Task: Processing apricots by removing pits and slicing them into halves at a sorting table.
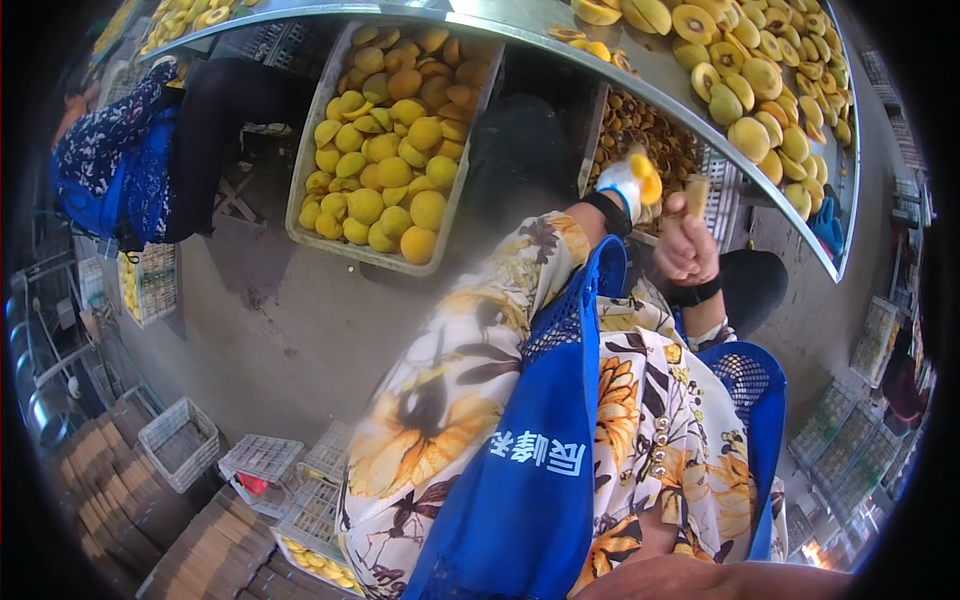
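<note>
My left hand, in a white glove, is closed on a yellow peach half, held over a crate of small brown pieces that look like peach pits. Just beside it, my bare right hand wraps round a tan wooden handle; the tool's working end cannot be made out. Above both hands runs the metal edge of a table bearing many cut peach halves. To the left stands a pale plastic crate filled with yellow peaches, some of the far ones browner.
Another person in a blue apron sits at the far left. On the concrete floor, white crates and stacks of flat brown cardboard stand at the lower left. More crates line the right side.
</note>
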The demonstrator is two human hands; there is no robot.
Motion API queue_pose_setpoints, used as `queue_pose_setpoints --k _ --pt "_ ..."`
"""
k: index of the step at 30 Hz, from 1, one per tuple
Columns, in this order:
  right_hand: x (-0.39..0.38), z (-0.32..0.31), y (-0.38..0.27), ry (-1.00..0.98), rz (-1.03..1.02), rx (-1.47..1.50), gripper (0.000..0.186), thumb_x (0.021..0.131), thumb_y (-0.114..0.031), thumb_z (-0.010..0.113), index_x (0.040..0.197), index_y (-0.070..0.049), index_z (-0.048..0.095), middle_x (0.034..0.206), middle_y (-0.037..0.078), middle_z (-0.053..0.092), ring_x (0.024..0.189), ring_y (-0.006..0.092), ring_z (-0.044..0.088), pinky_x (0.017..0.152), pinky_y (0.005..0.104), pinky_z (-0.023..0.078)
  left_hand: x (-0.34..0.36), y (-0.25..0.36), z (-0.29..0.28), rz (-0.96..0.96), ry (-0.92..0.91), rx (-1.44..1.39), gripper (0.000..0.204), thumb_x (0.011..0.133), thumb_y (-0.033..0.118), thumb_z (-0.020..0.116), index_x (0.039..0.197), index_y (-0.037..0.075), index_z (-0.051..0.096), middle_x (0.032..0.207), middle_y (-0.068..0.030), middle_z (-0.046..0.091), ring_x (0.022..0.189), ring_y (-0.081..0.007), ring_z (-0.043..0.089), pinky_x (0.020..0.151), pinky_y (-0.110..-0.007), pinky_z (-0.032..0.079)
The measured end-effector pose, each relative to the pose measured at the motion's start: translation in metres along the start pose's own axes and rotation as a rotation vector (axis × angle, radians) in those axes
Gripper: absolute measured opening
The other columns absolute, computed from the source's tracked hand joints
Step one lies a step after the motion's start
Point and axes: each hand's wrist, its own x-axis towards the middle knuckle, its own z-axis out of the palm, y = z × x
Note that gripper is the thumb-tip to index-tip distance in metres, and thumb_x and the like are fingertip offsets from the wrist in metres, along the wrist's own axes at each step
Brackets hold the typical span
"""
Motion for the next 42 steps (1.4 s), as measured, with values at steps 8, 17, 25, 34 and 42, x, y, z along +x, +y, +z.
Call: queue_pose_setpoints --k 8,17,25,34,42 --pt "-0.043 0.001 -0.028 0.381 -0.165 -0.350 0.019 0.092 -0.017 0.042 0.107 -0.005 0.044 0.054 -0.003 0.035 0.032 0.0029 0.026 0.031 0.0185 0.027 -0.037 0.145 -0.052 0.215 -0.190 0.848 0.034 0.069 0.043 0.057 0.083 0.014 0.068 0.080 -0.0137 0.064 0.077 -0.0306 0.062 0.071 -0.038 0.049" --pt "-0.043 0.005 -0.003 0.612 0.076 -0.453 0.014 0.090 -0.013 0.046 0.102 -0.006 0.045 0.056 -0.001 0.038 0.033 0.0048 0.027 0.034 0.0211 0.030 0.037 0.046 -0.248 -0.128 0.629 0.635 0.063 0.078 0.056 0.047 0.107 0.001 0.055 0.105 -0.0256 0.055 0.099 -0.0365 0.053 0.087 -0.040 0.041" --pt "-0.038 0.035 -0.013 0.622 0.302 -0.691 0.015 0.083 -0.006 0.051 0.097 -0.002 0.045 0.056 0.000 0.043 0.036 0.0060 0.036 0.034 0.0205 0.030 0.125 -0.002 -0.250 0.382 0.275 1.669 0.042 0.087 0.038 0.038 0.112 0.009 0.054 0.114 -0.0157 0.055 0.099 -0.0308 0.055 0.086 -0.041 0.043" --pt "-0.030 0.039 -0.055 0.828 -0.183 -1.559 0.020 0.078 -0.011 0.060 0.096 -0.004 0.055 0.064 0.005 0.056 0.049 0.0127 0.053 0.047 0.0262 0.044 0.112 0.009 -0.235 0.105 0.420 1.438 0.041 0.087 0.035 0.037 0.114 0.008 0.053 0.115 -0.0148 0.054 0.103 -0.0305 0.053 0.086 -0.039 0.043" --pt "0.046 0.007 -0.160 0.742 -0.199 -2.338 0.041 0.076 -0.022 0.060 0.111 -0.006 0.044 0.076 0.019 0.059 0.073 0.0357 0.058 0.063 0.0422 0.045 0.007 0.076 -0.162 0.256 0.539 1.141 0.033 0.083 0.032 0.051 0.098 0.005 0.062 0.102 -0.0180 0.059 0.090 -0.0337 0.057 0.080 -0.038 0.045"
